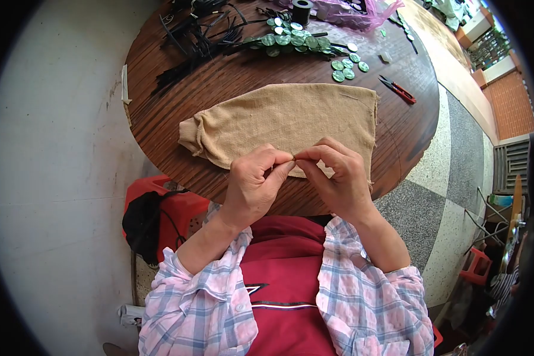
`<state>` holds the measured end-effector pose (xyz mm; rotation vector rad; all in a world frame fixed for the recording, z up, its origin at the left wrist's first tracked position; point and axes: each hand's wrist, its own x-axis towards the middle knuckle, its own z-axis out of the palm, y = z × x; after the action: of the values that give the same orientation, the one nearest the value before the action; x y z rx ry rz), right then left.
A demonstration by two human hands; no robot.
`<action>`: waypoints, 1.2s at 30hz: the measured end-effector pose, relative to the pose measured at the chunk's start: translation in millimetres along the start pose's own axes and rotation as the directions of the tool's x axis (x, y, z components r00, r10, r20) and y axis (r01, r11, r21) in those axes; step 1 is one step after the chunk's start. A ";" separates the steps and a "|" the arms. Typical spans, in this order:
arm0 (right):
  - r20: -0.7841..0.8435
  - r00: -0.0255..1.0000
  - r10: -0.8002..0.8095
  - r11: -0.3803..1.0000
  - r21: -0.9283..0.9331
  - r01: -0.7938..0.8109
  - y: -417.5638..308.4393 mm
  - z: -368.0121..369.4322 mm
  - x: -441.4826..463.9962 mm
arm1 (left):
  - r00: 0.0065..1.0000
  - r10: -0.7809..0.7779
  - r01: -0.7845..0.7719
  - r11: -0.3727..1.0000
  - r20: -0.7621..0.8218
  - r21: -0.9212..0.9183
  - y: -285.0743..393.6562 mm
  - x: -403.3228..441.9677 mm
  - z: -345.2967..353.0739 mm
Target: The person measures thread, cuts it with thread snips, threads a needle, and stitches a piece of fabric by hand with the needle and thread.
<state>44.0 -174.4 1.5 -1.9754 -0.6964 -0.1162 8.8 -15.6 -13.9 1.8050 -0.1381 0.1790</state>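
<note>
A tan knitted sleeve-like piece of fabric (291,113) lies flat on the round wooden table (166,127), its ribbed cuff (189,135) at the left and a raw edge at the right. Over its near edge, my left hand (256,178) and my right hand (338,175) meet fingertip to fingertip. Both are closed in a pinch, thumb against forefinger. Whatever sits between the fingertips is too small to make out. Red-handled thread snips (399,90) rest beyond the fabric's right end.
Green shiny discs (291,40) lie in a cluster at the back, with several loose discs (345,68) beside them. Black cords (204,35), a black thread spool (301,12) and a pink plastic bag (362,15) are there too. A red stool (145,188) holds a black bag (141,222).
</note>
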 end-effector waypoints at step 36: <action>-0.030 0.999 -0.020 0.995 0.094 0.022 14.1 13.4 -8.1 | 0.987 -0.158 0.153 0.970 -0.007 -0.189 -11.9 -3.4 7.4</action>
<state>41.8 -171.3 -19.3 -1.8732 -0.6915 -0.1229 8.1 -20.0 -27.6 1.6166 0.0031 0.0718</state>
